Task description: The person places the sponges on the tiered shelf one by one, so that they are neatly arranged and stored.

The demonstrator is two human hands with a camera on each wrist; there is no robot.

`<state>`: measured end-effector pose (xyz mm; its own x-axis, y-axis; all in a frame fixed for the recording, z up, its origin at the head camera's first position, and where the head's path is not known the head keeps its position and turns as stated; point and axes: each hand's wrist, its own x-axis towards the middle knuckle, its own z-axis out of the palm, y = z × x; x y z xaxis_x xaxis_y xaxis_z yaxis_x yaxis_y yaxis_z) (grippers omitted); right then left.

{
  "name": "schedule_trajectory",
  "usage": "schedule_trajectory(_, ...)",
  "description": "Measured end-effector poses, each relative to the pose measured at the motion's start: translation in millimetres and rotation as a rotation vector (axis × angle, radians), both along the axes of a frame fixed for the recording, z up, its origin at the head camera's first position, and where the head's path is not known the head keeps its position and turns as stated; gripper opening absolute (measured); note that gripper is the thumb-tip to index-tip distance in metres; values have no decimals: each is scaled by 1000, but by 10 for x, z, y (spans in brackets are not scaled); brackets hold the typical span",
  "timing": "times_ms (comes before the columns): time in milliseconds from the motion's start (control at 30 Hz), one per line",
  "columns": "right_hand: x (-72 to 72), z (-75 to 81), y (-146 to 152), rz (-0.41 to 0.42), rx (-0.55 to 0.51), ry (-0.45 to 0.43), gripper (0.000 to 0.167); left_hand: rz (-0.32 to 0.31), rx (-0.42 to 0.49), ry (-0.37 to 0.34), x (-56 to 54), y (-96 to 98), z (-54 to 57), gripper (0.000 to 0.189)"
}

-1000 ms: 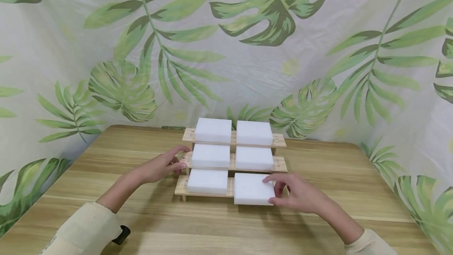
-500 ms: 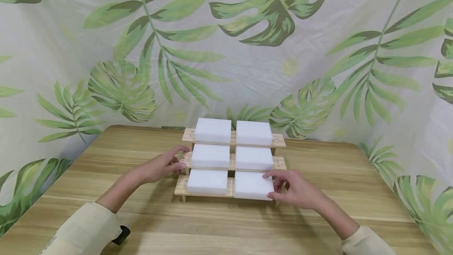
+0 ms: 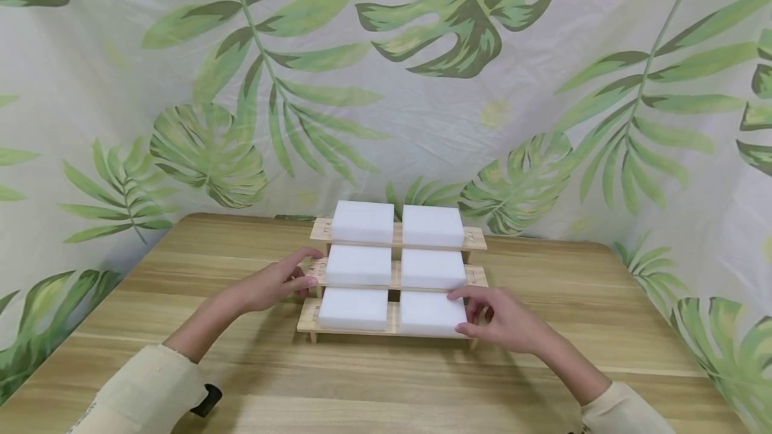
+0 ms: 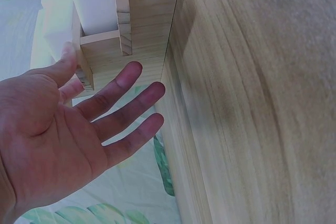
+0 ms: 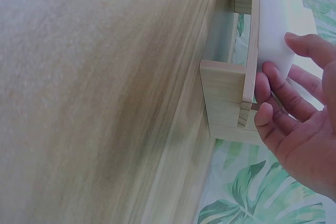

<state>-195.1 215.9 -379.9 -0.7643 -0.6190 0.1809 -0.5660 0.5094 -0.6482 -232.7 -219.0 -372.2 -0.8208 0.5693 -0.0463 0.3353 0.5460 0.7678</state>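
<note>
A three-step wooden rack [image 3: 395,328] carries white foam blocks, two on each step. My right hand [image 3: 503,320] holds the lower-right foam block [image 3: 431,311] by its right side. In the right wrist view its thumb lies on the block's front and its fingers [image 5: 278,85] curl at the end. The block rests on the lowest board, level with the lower-left foam block [image 3: 352,307]. My left hand [image 3: 277,280] pinches the left end of the middle board between thumb and index finger. Its other fingers [image 4: 131,111] stretch out beside the rack in the left wrist view.
Wooden table [image 3: 338,394] under the rack, reaching out to both sides and the front. A leaf-print cloth [image 3: 434,132] hangs behind it and at the sides. Foam blocks also sit on the middle and top steps. A small black item [image 3: 207,400] shows at the left sleeve.
My right hand has pushed the lower-right foam block back and inward, from jutting over the board's front edge to sitting on the lowest step. The left hand has stayed in place.
</note>
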Motion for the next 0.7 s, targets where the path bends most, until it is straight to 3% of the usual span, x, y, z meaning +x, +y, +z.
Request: schedule_trajectory(700,-6,-24,13,4,-5,-32,38,-4,9,3,7,-3,-15,49)
